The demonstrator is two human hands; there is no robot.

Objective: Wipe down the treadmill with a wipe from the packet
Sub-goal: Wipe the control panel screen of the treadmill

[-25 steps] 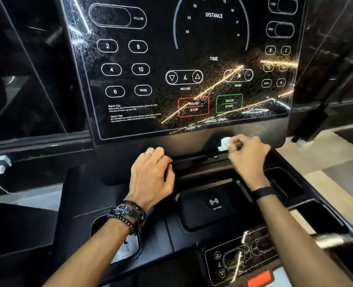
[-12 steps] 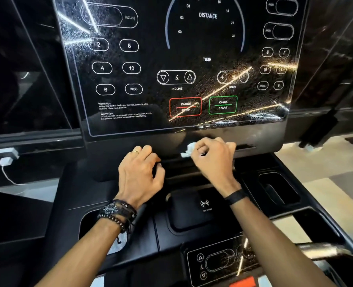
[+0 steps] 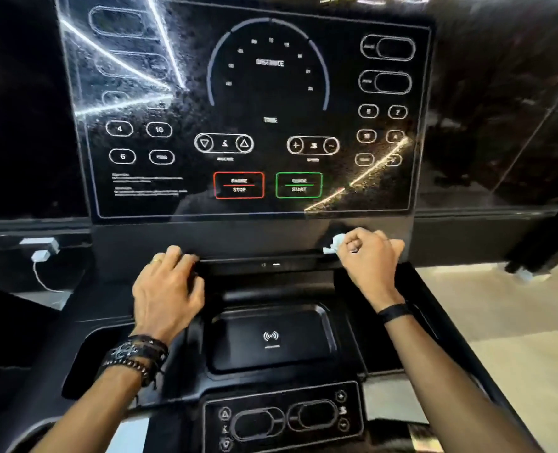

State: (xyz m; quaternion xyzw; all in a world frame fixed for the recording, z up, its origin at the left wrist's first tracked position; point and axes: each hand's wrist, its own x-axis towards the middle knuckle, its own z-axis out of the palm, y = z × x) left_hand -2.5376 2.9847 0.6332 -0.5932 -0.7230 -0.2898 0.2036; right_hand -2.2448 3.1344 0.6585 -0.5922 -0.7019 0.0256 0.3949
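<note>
The right hand (image 3: 370, 253), closed around the crumpled wipe (image 3: 333, 244), has slid rightward along the ledge under the treadmill console (image 3: 254, 204), so that strip looks nearly wiped, while the left hand (image 3: 169, 289) rests loosely open below it.

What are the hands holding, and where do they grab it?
The right hand grips a bunched white wipe; most is inside the curled fingers, one end pokes out. The left hand holds nothing, resting on the treadmill console.

Right hand (image 3: 370, 256) presses wipe (image 3: 333, 244) against treadmill console (image 3: 254, 125).
</note>
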